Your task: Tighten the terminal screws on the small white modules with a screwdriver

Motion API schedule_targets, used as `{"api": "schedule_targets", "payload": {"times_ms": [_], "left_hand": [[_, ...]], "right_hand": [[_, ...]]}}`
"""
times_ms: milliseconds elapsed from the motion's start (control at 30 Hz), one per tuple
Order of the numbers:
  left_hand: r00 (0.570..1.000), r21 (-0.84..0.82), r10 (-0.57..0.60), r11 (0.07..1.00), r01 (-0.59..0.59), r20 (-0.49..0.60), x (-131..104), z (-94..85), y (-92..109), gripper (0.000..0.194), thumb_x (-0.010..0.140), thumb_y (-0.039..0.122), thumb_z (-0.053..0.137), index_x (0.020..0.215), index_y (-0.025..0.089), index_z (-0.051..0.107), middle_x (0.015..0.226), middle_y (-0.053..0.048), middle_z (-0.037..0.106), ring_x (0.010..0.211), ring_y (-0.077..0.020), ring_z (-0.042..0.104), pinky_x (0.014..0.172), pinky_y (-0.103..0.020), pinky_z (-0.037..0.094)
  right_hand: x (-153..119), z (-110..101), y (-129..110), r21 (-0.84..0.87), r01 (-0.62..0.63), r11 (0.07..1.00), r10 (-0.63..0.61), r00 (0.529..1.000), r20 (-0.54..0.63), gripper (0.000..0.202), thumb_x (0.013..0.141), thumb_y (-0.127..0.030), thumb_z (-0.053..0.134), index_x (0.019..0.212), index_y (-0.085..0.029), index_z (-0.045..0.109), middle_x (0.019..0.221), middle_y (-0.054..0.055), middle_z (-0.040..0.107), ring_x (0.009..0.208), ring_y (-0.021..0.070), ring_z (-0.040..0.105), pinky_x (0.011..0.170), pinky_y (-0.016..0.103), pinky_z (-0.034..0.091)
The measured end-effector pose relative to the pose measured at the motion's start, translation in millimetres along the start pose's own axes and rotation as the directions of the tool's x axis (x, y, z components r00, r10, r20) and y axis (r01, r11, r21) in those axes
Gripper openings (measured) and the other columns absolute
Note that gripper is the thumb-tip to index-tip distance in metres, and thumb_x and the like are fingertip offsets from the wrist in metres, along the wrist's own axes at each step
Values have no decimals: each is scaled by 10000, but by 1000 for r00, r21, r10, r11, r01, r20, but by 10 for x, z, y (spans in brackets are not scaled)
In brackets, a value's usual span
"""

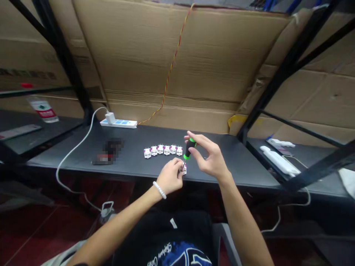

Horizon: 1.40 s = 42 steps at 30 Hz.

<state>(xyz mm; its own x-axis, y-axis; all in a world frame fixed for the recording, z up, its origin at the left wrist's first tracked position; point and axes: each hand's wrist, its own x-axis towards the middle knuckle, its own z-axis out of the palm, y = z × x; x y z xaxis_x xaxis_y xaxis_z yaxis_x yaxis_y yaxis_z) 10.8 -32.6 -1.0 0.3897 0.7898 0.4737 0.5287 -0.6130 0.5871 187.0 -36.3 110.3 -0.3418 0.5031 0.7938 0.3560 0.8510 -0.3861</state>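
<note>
My right hand [209, 153] grips a green and black screwdriver [190, 147], its shaft pointing down at a small white and purple part [185, 170] near the table's front edge. Fingers of my left hand [170, 175] pinch that part beside the screwdriver tip and cover most of it. Behind my hands, several similar white and purple parts [166, 150] stand in a slightly curved row on the dark table.
A white power strip [119, 123] with a plugged-in charger lies at the back left, its white cable [72, 150] hanging over the front edge. Black shelf posts [273, 79] rise on both sides. A bottle [44, 109] stands far left.
</note>
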Motion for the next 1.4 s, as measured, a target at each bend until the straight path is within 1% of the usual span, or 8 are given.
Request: {"api": "schedule_targets", "payload": {"times_ms": [100,267,433,600,767,967,1233,1400], "left_hand": [[1000,8,-2,1000,2,-8,1,-1,2,232,769,5,590,841,221,547,1037,-60,637,975,-245,648,927,-393,553],[1000,2,0,1000,0,1,1,8,-10,227,784,5,586,852,219,550,1062,-62,640,981,-240,649,934,-389,552],[1000,13,-2,1000,2,-10,-9,24,-32,238,784,6,592,863,225,543,1070,-57,639,998,-242,647,956,-386,547],[1000,9,-10,1000,9,2,-6,9,-6,236,779,-4,582,849,217,538,1066,-62,638,990,-244,650,942,-385,551],[1000,30,-12,999,13,-21,2,18,-1,226,777,12,584,826,221,515,1030,-56,626,956,-241,641,921,-389,550],[1000,36,-8,999,8,-10,18,31,-1,217,776,16,584,841,219,548,1048,-69,636,956,-242,640,904,-386,550],[1000,29,-11,1000,11,0,12,7,14,195,801,21,596,851,210,586,1069,-72,648,976,-241,653,933,-388,552],[1000,-18,-25,1000,26,11,25,-38,39,156,851,52,621,835,206,598,1069,-59,664,979,-227,671,950,-375,553]], "right_hand": [[-4,2,10,-101,16,995,-24,997,-78,409,938,-296,762,1344,-307,715,1061,68,713,877,211,691,776,368,632],[-29,-14,29,-10,-15,1000,15,1000,8,498,1037,-237,558,1530,-303,559,1378,120,668,1123,250,711,996,460,614],[-20,-21,19,-152,-12,988,-1,996,-85,394,930,-330,766,1321,-299,731,1053,68,698,876,209,689,800,377,644],[-30,-44,20,-27,-16,1000,16,1000,12,488,1034,-253,558,1517,-317,571,1367,111,669,1157,259,708,1035,481,601],[-29,-35,38,-107,10,994,-16,998,-60,339,931,-302,762,1269,-294,740,1017,60,689,887,213,685,778,369,628],[-61,-69,30,16,-32,999,32,999,30,523,1009,-229,563,1527,-303,545,1384,119,652,1215,275,686,1092,503,557],[-40,-76,48,-34,-32,999,32,999,10,436,974,-232,690,1406,-282,659,1091,54,747,956,203,705,911,369,602],[-95,-84,65,32,-50,998,49,998,43,551,1009,-221,602,1550,-292,524,1272,81,720,1091,227,707,1023,428,574]]}}
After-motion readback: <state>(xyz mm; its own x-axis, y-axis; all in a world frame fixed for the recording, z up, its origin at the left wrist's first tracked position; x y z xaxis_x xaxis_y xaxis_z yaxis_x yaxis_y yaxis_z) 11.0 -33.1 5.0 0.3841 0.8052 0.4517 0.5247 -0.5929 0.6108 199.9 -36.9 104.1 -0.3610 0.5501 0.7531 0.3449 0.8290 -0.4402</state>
